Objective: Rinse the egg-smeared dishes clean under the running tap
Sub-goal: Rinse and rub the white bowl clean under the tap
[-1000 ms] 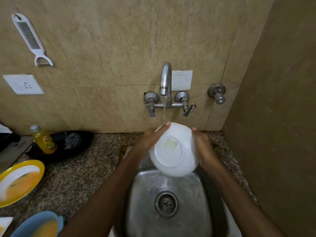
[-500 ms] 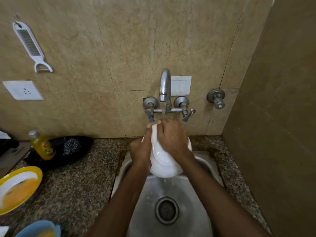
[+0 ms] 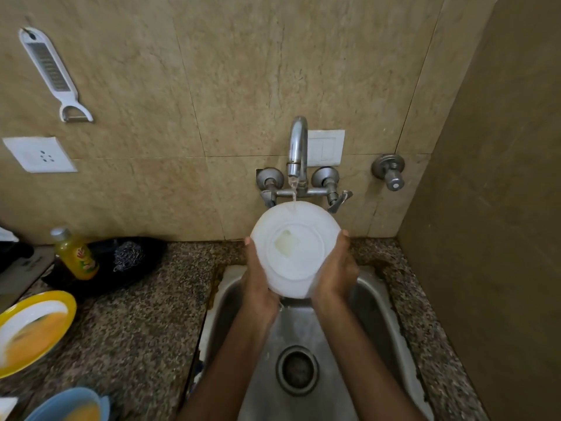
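A: Status?
B: Both hands are gripping the white bowl [image 3: 296, 250]: left hand [image 3: 258, 278] on its left side, right hand [image 3: 337, 268] on its right, fingers wrapping behind. It's hanging over the sink [image 3: 373, 323], underside facing the camera, top edge catching the tap [image 3: 297, 147] stream.
A: Clean?
B: Outside is looking clean bar a pale square patch on the base — can't tell if that's residue. Inside is facing away.
A: Remaining?
B: Yellow plate [image 3: 68, 302] and blue bowl [image 3: 69, 393] are waiting on the table [image 3: 136, 323] at left, both showing egg. Judging it early — first of three in progress.
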